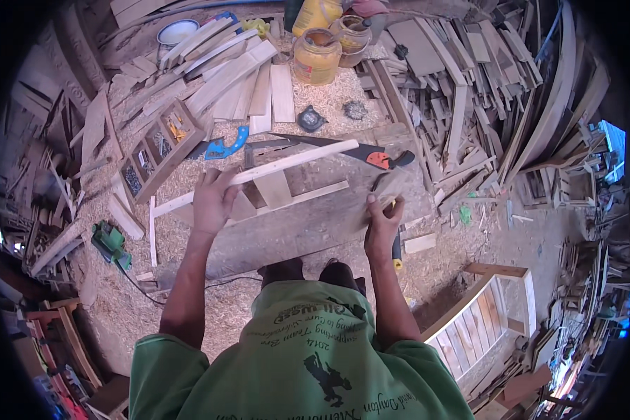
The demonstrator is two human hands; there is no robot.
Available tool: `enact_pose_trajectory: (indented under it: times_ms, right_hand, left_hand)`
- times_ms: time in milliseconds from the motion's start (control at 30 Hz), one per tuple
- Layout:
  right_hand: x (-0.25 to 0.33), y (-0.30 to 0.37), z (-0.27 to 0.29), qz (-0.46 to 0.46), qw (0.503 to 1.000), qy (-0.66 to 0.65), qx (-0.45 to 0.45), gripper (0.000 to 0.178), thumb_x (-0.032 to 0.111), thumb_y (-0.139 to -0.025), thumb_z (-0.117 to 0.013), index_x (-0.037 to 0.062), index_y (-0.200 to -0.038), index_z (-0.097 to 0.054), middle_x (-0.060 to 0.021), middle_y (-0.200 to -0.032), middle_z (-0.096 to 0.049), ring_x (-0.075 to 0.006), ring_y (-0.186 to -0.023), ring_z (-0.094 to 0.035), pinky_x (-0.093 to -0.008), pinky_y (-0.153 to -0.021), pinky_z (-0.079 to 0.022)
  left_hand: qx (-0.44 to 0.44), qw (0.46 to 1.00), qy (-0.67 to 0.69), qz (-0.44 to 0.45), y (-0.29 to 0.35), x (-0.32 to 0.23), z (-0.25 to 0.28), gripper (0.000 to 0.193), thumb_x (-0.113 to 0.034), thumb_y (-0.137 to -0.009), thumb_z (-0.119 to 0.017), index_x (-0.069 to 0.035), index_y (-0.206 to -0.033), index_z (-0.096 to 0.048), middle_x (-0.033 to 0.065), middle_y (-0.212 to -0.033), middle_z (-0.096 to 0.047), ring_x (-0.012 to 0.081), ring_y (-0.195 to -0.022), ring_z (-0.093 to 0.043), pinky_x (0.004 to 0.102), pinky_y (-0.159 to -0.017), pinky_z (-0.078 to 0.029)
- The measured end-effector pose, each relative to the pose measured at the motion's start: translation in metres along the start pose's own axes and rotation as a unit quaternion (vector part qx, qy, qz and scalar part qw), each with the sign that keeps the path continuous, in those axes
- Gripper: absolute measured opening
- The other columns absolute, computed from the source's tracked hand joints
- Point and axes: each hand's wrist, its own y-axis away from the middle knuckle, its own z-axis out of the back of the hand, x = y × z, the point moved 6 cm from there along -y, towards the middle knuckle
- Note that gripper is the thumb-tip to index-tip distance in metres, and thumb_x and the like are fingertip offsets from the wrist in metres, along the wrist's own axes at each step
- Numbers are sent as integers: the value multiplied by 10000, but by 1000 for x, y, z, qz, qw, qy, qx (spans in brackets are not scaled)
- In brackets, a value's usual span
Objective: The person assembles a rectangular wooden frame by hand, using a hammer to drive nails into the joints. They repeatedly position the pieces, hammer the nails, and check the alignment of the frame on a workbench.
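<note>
On the workbench (pixel 287 231) lies a small wooden frame of two long pale rails (pixel 297 162) joined by short crosspieces (pixel 273 187). My left hand (pixel 215 201) is closed over the far rail, toward its left end. At the frame's right, my right hand (pixel 383 227) is closed around what looks like a hammer (pixel 397 252), gripped near its dark head. Its black handle with a yellow end shows below my fingers. A pale, blurred strip of wood shows beside this hand, and I cannot tell if I hold it too.
Beyond the frame lie a handsaw (pixel 343 148), a blue-handled saw (pixel 224 145) and a divided box of fasteners (pixel 157 150). Yellow jars (pixel 317 59) stand farther back among stacked boards. A green power tool (pixel 108 241) is at left, a slatted wooden piece (pixel 479 318) at lower right.
</note>
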Motion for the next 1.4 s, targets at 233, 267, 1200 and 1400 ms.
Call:
enact_pose_trajectory:
  times_ms: [233, 267, 1200, 1400]
  right_hand:
    - [-10, -6, -19, 67, 975, 154, 146, 774, 143, -882, -947, -11, -1474, -472, -182, -1431, -623, -246, -1322, -630, -387, -1141, -498]
    - [-23, -8, -22, 66, 970, 163, 170, 782, 151, -879, -951, -14, -1476, -474, -187, -1433, -623, -251, -1321, -631, -390, -1146, -497]
    - [-74, -31, -86, 215, 906, 319, 177, 750, 272, -806, -962, -19, -1312, -492, -319, -1136, -713, -527, -1116, -699, -558, -927, -574]
    - [-67, -35, -89, 214, 899, 326, 198, 779, 234, -806, -959, -13, -1348, -457, -331, -1242, -684, -530, -1145, -694, -560, -933, -585]
  left_hand:
    - [-9, 1000, -10, 28, 51, -27, -1, 301, -262, -922, -825, -118, -1179, -761, 136, -1075, -686, 394, -1066, -640, 534, -956, -469]
    - [-2, 999, -14, 37, 53, -29, -2, 304, -274, -922, -825, -121, -1177, -761, 135, -1077, -689, 394, -1073, -644, 538, -965, -463]
    - [140, 983, 112, -25, -38, -118, -83, 591, -347, -918, -858, -27, -1393, -712, 223, -1340, -725, 443, -1259, -678, 518, -1090, -524]
    - [224, 961, 152, 54, -60, -117, -108, 417, -306, -912, -836, -48, -1232, -767, 211, -1223, -732, 430, -1205, -693, 515, -1047, -535]
